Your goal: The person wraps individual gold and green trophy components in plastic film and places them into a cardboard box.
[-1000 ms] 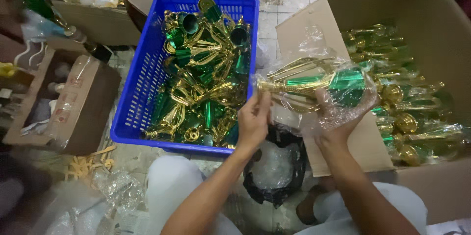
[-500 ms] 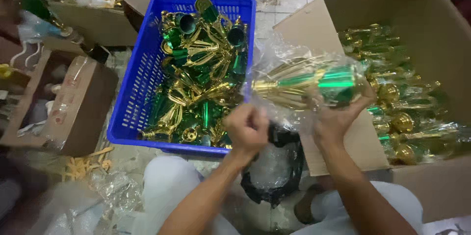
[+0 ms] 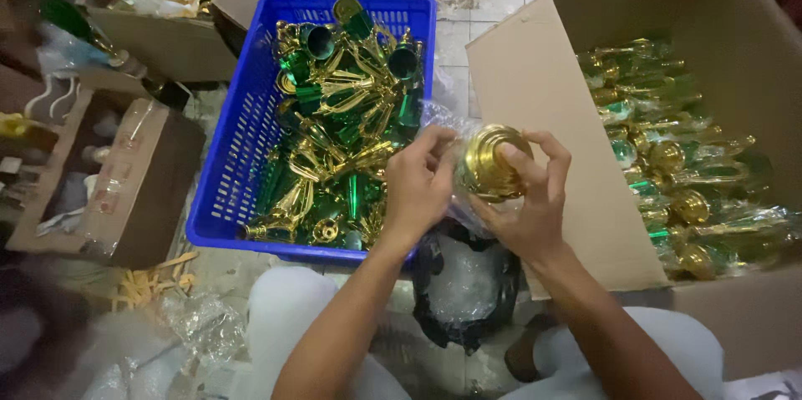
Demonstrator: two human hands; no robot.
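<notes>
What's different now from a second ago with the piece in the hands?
The bagged gold and green trophy piece, held sideways before, has been turned so its round gold end faces the camera. The left hand has moved up onto its wrap; the right hand still holds it. The blue crate and cardboard box stayed put.

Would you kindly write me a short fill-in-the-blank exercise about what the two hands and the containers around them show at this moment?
1. Both hands, the left hand and the right hand, hold a gold trophy piece wrapped in clear ____.
2. The plastic basket full of loose gold and green pieces is ____ in colour.
3. The bagged pieces lie in a ____ box on the person's right.
4. Below the hands sits a ____ bag of clear plastic.

Missing words: plastic; blue; cardboard; black
</notes>
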